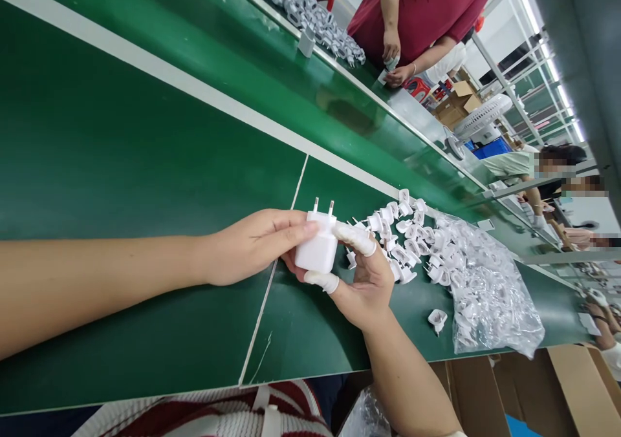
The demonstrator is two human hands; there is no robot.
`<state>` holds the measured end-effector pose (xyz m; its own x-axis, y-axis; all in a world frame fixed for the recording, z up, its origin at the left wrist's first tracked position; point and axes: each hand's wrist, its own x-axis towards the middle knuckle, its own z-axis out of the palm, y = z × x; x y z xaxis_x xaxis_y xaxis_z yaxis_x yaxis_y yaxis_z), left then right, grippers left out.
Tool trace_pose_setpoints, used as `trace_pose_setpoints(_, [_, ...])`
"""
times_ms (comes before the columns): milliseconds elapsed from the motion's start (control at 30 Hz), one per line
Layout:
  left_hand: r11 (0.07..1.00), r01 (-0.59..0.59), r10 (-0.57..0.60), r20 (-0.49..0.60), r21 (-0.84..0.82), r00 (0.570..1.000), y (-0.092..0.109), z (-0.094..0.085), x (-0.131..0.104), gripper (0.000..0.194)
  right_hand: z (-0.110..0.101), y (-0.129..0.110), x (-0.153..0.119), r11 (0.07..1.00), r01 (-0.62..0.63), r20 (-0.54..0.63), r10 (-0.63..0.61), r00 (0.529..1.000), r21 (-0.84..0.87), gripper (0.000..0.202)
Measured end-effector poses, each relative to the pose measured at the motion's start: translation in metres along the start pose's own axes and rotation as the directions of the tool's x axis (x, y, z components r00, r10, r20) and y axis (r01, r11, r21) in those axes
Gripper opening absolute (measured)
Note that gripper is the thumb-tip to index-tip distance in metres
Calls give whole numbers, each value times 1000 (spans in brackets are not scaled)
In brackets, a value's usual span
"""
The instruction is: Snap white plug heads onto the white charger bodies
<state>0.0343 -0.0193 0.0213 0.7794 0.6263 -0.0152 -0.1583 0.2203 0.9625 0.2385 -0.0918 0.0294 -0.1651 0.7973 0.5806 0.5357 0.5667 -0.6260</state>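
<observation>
A white charger plug (pixel 316 251) with two round metal pins pointing up is held between both hands above the green table. My left hand (pixel 259 246) grips it from the left, thumb on its front face, other fingers behind it. My right hand (pixel 366 282), with white finger cots on thumb and index finger, pinches its right side from top and bottom corners. To the right of my right hand lies a loose pile of small white plug pieces (pixel 412 236) with pins. One single plug piece (pixel 438 320) rests apart, nearer the table's front edge.
A clear plastic bag (pixel 499 295) of white plug pieces lies at the right. Open cardboard boxes (pixel 514 392) stand below the front edge. Across the green belt (pixel 272 81), a co-worker in a red top (pixel 427 17) handles a white item beside piled white cables (pixel 310 13).
</observation>
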Motion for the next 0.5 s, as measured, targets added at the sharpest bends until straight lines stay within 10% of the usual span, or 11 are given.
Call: trace_pose_setpoints(500, [965, 42, -17, -96, 257, 995, -3, -4, 1, 77, 5, -10, -5, 996, -23, 80, 17, 997, 81, 67])
